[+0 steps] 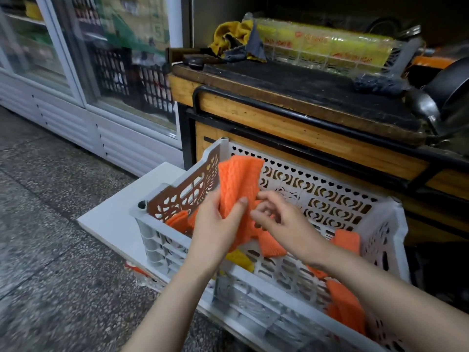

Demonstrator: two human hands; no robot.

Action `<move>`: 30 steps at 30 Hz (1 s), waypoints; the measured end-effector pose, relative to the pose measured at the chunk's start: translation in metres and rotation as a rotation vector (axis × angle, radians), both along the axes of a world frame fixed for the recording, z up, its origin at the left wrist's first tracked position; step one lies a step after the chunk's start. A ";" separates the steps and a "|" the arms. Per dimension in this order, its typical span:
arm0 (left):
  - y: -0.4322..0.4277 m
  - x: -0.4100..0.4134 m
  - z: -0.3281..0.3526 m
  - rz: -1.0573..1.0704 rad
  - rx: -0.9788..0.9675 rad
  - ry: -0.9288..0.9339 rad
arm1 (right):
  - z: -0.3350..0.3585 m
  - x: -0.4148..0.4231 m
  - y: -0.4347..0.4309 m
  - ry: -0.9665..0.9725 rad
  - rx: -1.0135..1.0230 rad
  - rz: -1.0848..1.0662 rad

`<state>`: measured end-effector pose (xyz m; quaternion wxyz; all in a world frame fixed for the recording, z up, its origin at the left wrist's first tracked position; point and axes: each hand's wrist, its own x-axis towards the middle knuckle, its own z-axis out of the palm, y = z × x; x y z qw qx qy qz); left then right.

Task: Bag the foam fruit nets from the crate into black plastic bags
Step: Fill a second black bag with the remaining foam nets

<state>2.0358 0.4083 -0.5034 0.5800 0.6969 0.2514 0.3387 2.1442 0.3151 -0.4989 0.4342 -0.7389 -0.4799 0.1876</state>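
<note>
The left hand (218,224) makes the working grip. Its thumb lies across the front and its fingers curl behind a bundle of orange nets (238,179), clenched on it over the open crate (253,275). The bundle's long axis runs upright: most of it stands above the grip and leans slightly away toward the crate's far wall, while a shorter tail hangs below the grip into the crate. The right hand (276,219) sits just to the right of that grip, level with it, fingers loosely curled. Its forefinger and thumb touch the bundle's right edge, but I cannot tell whether they pinch the foam or only brush it. The loose nets (345,308) yet to be gathered lie below and to the right of both grips, along the crate's floor and right wall, so the right hand is the nearer one for them. A yellow net (239,259) lies almost straight below the left grip, and a few orange ones lie just to its left against the brown end panel (187,191). No black bag shows anywhere, so the bundle's way out is my guess. It would probably lift upward and back toward the person rather than forward, where the table (304,80) stands behind the crate.
</note>
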 end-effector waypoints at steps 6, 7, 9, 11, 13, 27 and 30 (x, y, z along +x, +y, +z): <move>0.026 -0.005 -0.007 0.147 -0.185 -0.109 | -0.055 0.051 0.008 -0.049 -0.211 -0.241; 0.029 -0.005 -0.008 0.151 -0.199 -0.120 | -0.068 0.060 0.007 -0.053 -0.267 -0.257; 0.035 -0.005 -0.010 0.146 -0.213 -0.131 | -0.091 0.075 0.006 -0.066 -0.380 -0.265; 0.037 -0.003 -0.012 0.146 -0.221 -0.136 | -0.109 0.085 0.007 -0.064 -0.461 -0.268; 0.040 -0.002 -0.014 0.150 -0.233 -0.126 | -0.119 0.089 0.012 -0.005 -0.493 -0.270; 0.031 0.017 -0.008 0.101 -0.313 -0.083 | -0.111 0.075 0.016 0.197 -0.317 -0.164; 0.032 0.019 -0.008 0.103 -0.320 -0.077 | -0.100 0.085 0.023 0.149 -0.274 -0.188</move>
